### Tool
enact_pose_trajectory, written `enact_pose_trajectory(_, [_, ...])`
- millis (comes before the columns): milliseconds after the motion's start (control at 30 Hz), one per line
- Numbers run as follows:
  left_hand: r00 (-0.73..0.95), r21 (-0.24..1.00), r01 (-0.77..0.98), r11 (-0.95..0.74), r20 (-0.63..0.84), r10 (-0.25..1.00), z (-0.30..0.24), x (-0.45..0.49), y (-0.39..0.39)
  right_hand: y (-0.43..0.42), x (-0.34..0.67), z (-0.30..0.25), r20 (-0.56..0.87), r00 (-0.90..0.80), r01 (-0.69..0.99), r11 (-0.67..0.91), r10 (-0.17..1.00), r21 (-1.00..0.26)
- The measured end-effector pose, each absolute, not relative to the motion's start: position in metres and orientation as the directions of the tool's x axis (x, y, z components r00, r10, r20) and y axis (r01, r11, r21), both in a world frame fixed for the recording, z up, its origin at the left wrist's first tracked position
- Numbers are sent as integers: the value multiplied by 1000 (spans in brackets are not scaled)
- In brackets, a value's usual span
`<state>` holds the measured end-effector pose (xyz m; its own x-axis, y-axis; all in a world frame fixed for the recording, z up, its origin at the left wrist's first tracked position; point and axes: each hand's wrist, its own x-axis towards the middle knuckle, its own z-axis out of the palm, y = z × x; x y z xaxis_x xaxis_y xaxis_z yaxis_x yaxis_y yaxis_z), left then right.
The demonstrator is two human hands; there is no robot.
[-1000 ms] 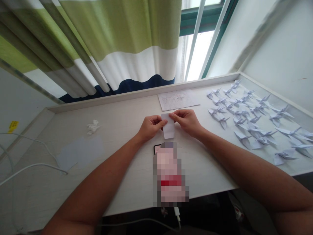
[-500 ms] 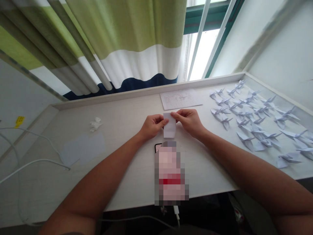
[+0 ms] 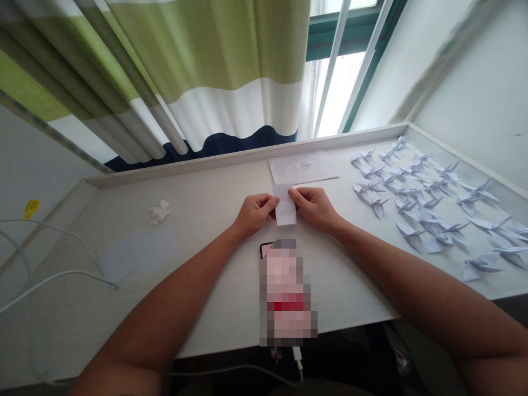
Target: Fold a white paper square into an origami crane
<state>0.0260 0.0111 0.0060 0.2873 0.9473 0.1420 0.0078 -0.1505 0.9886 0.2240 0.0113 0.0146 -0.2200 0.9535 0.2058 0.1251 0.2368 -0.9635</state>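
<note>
A small white rectangle of folded paper [image 3: 285, 208] is held upright between my two hands, above the middle of the table. My left hand [image 3: 256, 212] pinches its left edge, thumb in front and fingers curled behind. On the other side, the thumb of my right hand [image 3: 314, 207] presses near the upper right edge, its fingers bent behind the paper. Just beyond the hands lies a printed sheet [image 3: 305, 166]. Nearer to me is a phone [image 3: 286, 286], its screen blurred out.
Several folded paper cranes [image 3: 429, 203] cover the table's right side. At left lie flat white sheets [image 3: 140, 250], a crumpled tissue [image 3: 160, 212] and white cables [image 3: 61, 275]. A raised wooden rim [image 3: 231, 155] runs along the back below the curtain [image 3: 231, 49].
The paper has risen slightly in view, and my left thumb sits a little higher along its edge. Both hands keep hold of it. The whole view has shifted slightly.
</note>
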Motion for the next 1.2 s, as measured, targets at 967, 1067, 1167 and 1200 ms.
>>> enact_pose_trajectory(967, [152, 991, -75, -113, 123, 981, 3, 28, 12, 6, 224, 20, 89, -437, 380, 274, 895, -884])
enact_pose_trajectory(1067, [136, 990, -95, -102, 114, 984, 3, 27, 12, 6, 226, 20, 79, -448, 387, 273, 891, -881])
enact_pose_trajectory(1167, [142, 991, -104, -90, 105, 984, 4, 26, 12, 6, 227, 19, 81, -448, 398, 280, 890, -874])
enact_pose_trajectory(1200, [145, 991, -102, -91, 105, 984, 4, 26, 13, 7, 227, 19, 83, -444, 396, 279, 892, -875])
